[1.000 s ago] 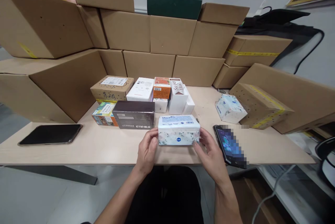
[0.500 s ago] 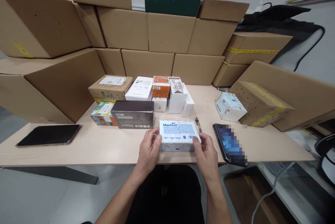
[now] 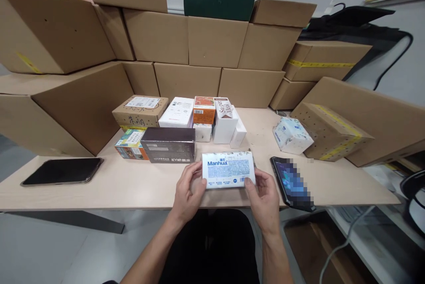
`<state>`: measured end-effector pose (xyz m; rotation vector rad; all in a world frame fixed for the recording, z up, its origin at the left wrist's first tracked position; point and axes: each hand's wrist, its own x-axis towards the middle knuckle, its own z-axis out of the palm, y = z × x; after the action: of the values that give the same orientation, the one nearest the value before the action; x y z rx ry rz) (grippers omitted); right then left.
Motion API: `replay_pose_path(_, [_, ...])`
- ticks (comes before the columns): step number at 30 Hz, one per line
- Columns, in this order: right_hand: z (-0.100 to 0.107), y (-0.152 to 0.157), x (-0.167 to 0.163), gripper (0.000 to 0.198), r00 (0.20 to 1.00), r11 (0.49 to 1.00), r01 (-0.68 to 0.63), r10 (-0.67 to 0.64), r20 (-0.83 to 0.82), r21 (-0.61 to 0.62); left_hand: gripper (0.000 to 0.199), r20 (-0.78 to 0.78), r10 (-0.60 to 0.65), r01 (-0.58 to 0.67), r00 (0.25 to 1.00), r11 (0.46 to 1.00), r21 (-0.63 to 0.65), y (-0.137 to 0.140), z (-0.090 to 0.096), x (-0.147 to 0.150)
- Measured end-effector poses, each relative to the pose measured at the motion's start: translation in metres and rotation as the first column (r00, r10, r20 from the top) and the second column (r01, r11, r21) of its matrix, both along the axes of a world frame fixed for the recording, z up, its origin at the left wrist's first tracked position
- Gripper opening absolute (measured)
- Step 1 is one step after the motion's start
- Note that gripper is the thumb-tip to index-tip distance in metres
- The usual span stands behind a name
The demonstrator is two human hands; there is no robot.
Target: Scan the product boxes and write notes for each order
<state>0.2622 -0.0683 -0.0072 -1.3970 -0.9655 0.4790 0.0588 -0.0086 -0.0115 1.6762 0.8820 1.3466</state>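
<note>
A white tissue pack point(image 3: 228, 171) with blue "Manhua" print is held between my two hands near the table's front edge, its printed face tilted toward me. My left hand point(image 3: 188, 190) grips its left end, thumb on the lower front corner and fingers behind. At the right end, my right hand point(image 3: 263, 195) is closed on the pack with the thumb on the front near the barcode. Beyond the pack stands a dark brown box point(image 3: 168, 146). A pen behind the pack's right end is mostly hidden.
Small boxes cluster behind, among them an orange box point(image 3: 203, 110) and a white "Super Meal" box point(image 3: 226, 120). A black phone point(image 3: 62, 171) lies left, a lit handheld device point(image 3: 292, 183) right, near another tissue pack point(image 3: 292, 135). Cardboard boxes point(image 3: 187, 85) wall the table's back.
My hands have tipped the tissue pack up, so its printed face turns toward me and its near side no longer shows. The pack now covers most of the pen.
</note>
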Motion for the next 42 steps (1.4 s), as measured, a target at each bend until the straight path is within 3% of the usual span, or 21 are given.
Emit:
replay_pose_path(5, [-0.006, 0.003, -0.004, 0.029, 0.996, 1.000, -0.013, 0.013, -0.088, 0.003, 0.041, 0.032, 0.059, -0.061, 0.998, 0.996, 0.066, 0.001, -0.011, 0.000])
replay_pose_path(8, [-0.006, 0.002, -0.007, 0.040, 0.994, 0.999, 0.020, -0.022, -0.103, -0.025, 0.049, -0.007, 0.074, -0.074, 0.997, 0.995, 0.066, 0.000, -0.008, -0.001])
replay_pose_path(12, [-0.001, -0.001, -0.007, 0.057, 1.000, 0.998, 0.007, -0.006, 0.013, -0.056, 0.056, -0.090, 0.060, -0.046, 0.994, 0.988, 0.146, -0.002, -0.001, -0.003])
replay_pose_path(17, [0.002, -0.001, -0.005, 0.056, 0.992, 0.997, -0.015, 0.025, 0.124, -0.077, 0.055, -0.135, 0.084, -0.055, 0.987, 0.977, 0.205, -0.002, 0.004, -0.002])
replay_pose_path(22, [0.003, -0.002, -0.005, 0.049, 0.996, 0.999, -0.014, 0.018, 0.082, -0.049, 0.039, -0.128, 0.097, -0.059, 0.987, 0.960, 0.274, -0.003, 0.005, -0.003])
replay_pose_path(28, [0.002, -0.001, -0.009, 0.034, 0.999, 0.999, 0.050, -0.050, 0.011, 0.023, 0.016, -0.002, 0.005, -0.004, 1.000, 0.953, 0.304, -0.007, 0.004, -0.008])
replay_pose_path(33, [0.003, -0.001, -0.005, 0.034, 0.998, 0.999, 0.054, -0.054, 0.024, -0.002, 0.016, 0.019, 0.025, -0.029, 1.000, 0.953, 0.301, -0.007, 0.000, -0.007])
replay_pose_path(36, [0.008, 0.002, 0.011, 0.040, 0.964, 0.979, 0.187, -0.166, 0.208, -0.084, 0.003, 0.065, 0.038, -0.055, 0.997, 0.955, 0.292, -0.005, -0.004, -0.005])
replay_pose_path(38, [0.012, 0.006, 0.028, 0.045, 0.894, 0.932, 0.301, -0.201, 0.402, -0.203, 0.009, 0.041, 0.056, -0.066, 0.998, 0.951, 0.303, -0.004, -0.004, -0.005])
replay_pose_path(42, [0.019, 0.022, 0.054, 0.044, 0.827, 0.864, 0.338, -0.084, 0.556, -0.372, 0.026, -0.096, 0.100, -0.053, 0.990, 0.911, 0.408, -0.006, 0.003, -0.004])
